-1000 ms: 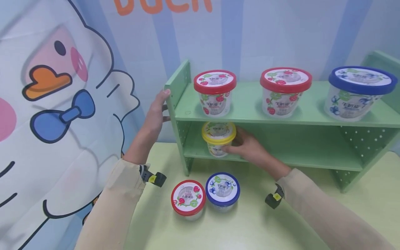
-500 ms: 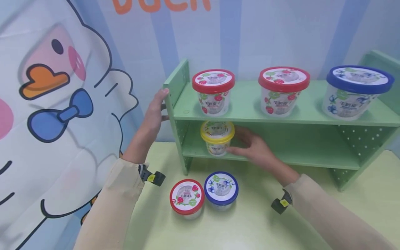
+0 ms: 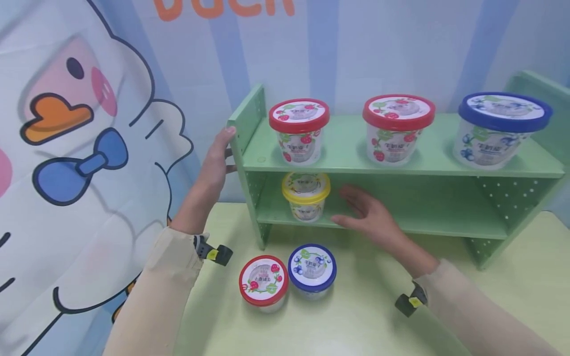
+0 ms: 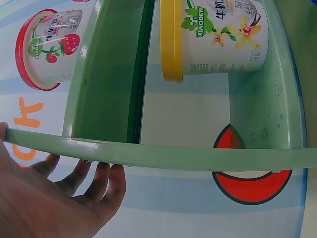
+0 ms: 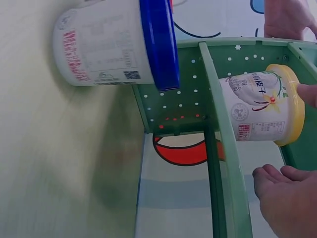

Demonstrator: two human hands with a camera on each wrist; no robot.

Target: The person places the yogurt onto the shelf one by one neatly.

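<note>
A tub with a yellow lid (image 3: 306,195) stands upright on the lower level at the left end of the green shelf unit (image 3: 409,170). My right hand (image 3: 371,217) is just right of it, fingers and thumb spread and apart from the tub in the head view. With my left hand (image 3: 213,165) I hold the unit's left side panel, thumb at its front edge and fingers against the outer face. In the left wrist view those fingertips (image 4: 117,171) press along the panel. The yellow-lidded tub (image 5: 262,106) shows vanilla flowers on its side.
Two red-lidded strawberry tubs (image 3: 299,131) (image 3: 398,128) and a blue-lidded blueberry tub (image 3: 496,131) stand on the top level. Before the shelf, a red-lidded tub (image 3: 264,282) and a blue-lidded tub (image 3: 312,271) sit side by side on the table (image 3: 356,321). A cartoon-printed backdrop (image 3: 178,64) hangs behind.
My right hand has let go of the yellow-lidded tub and drawn back to the right, its fingers opening. The tub stays in place, and my left hand keeps its hold on the side panel.
</note>
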